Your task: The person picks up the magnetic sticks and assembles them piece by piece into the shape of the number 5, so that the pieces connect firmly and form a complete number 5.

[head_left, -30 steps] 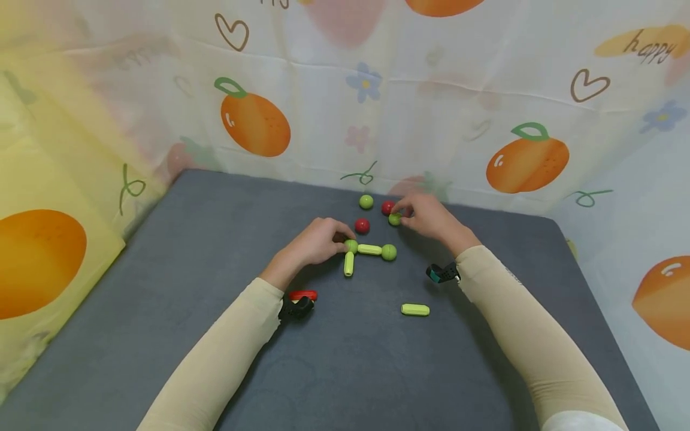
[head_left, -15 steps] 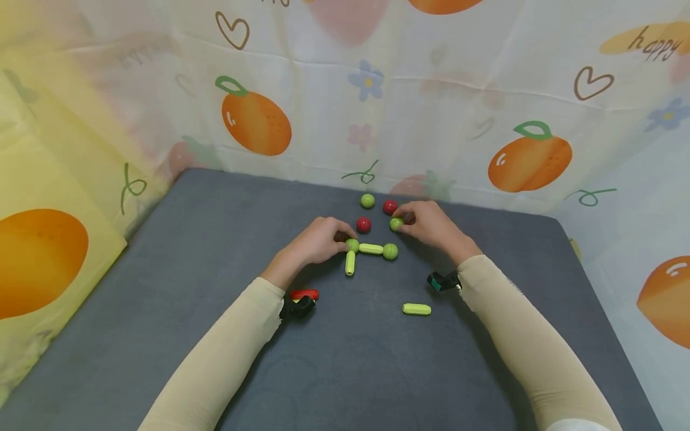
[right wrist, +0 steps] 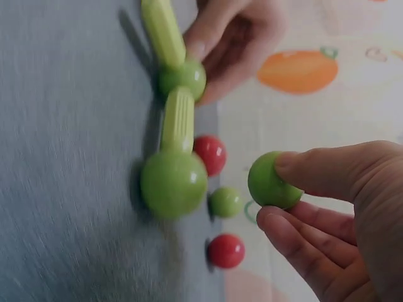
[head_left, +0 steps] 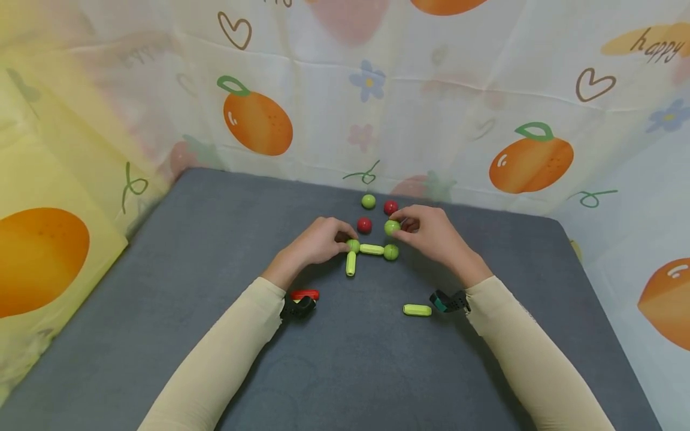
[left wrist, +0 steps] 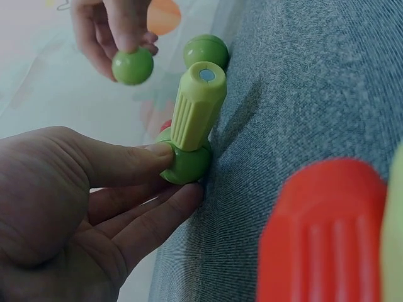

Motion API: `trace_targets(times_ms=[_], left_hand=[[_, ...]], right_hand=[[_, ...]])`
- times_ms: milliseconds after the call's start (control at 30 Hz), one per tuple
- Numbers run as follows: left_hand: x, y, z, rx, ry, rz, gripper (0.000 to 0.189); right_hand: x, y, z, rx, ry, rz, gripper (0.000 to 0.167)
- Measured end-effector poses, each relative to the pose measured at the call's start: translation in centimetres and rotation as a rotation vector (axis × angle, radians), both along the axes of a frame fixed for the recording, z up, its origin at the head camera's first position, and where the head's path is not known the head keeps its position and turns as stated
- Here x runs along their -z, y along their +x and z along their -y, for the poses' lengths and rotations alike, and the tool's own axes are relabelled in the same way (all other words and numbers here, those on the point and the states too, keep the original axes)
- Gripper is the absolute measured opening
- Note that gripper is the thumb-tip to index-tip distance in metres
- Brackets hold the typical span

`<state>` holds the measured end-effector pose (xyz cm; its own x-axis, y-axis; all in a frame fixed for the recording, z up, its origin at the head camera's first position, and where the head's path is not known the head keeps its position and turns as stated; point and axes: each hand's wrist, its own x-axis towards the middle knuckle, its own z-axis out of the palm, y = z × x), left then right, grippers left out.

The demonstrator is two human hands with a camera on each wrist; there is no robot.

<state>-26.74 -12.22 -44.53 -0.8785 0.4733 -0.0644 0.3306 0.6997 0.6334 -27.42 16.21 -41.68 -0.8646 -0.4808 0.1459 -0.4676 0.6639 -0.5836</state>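
Near the table's far edge (head_left: 269,180), hands (head_left: 431,234) pinch green balls (head_left: 392,228), one apparently aloft.

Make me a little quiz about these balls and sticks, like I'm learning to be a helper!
1. How many red balls are on the table?
2. True or false: the right grip holds a red ball.
3. The green ball in the left grip touches: (a) no stick, (b) two pale green sticks, (c) a red stick.

Key: 1. Two. 2. False; it holds a loose green ball. 3. b.
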Motion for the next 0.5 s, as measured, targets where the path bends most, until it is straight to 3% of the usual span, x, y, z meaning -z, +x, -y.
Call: trace_targets(times_ms=[300, 500], left_hand=[[0.0, 0.1, -0.1, 0.004, -0.005, -0.002, 0.022], [0.0, 0.0, -0.1, -0.001, -0.006, -0.006, 0.022]], right_hand=[[-0.3, 3.6, 0.9, -0.045, -0.066, -0.001, 0.028], [0.4, 5.4, 1.4, -0.073, -0.094, -0.011, 0.027]])
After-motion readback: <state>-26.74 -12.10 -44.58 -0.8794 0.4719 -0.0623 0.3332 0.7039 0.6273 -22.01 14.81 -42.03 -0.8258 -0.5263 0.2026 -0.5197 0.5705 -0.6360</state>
